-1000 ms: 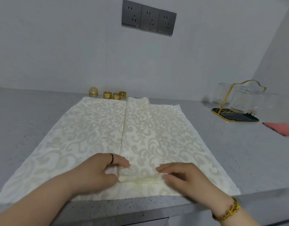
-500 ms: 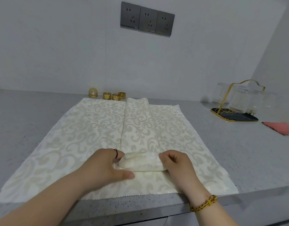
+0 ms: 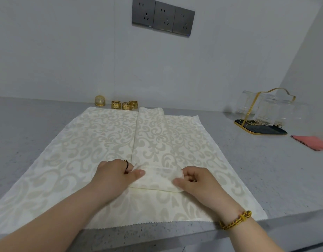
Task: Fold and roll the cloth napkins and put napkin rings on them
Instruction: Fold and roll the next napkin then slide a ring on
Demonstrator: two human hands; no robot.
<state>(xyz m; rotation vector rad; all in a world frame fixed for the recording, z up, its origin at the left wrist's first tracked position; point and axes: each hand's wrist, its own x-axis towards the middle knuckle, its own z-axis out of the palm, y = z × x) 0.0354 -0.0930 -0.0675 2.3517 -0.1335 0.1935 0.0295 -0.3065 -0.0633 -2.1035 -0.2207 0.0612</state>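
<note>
The left hand and right hand each keep a pinching grip on the apparently flattened rolled end of the napkin.

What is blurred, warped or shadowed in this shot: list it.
Head view: soft even light, no glare, faint shadow under the left hand and right hand on the cream patterned cloth napkin; head view's right edge smears the clear glasses in the gold wire rack; wide-angle tilts the grey wall sockets.
</note>
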